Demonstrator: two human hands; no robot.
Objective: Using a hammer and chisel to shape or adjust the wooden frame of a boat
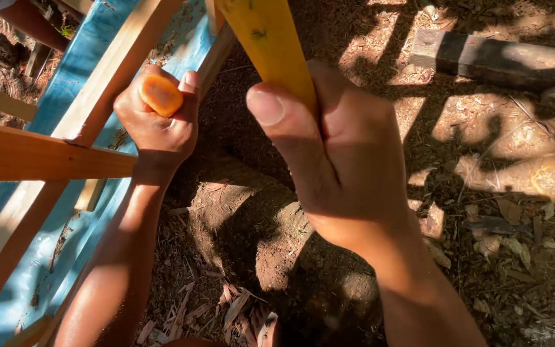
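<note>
My left hand (158, 125) is closed around an orange rounded handle end (160, 94), held against a pale wooden slat (107, 77) of a frame lying on the ground. My right hand (338, 154), close to the camera, grips a yellow wooden handle (268, 38) that runs up out of the top of the view. What the yellow handle ends in is out of sight. The two hands are apart, the right one nearer and higher.
The wooden frame (27, 154) has crossing slats over blue sheeting (78, 64) at the left. Bare dirt with wood chips and dry leaves (496, 244) lies around. A dark timber block (496, 61) rests at the upper right. Another person's limb (30, 22) shows at the top left.
</note>
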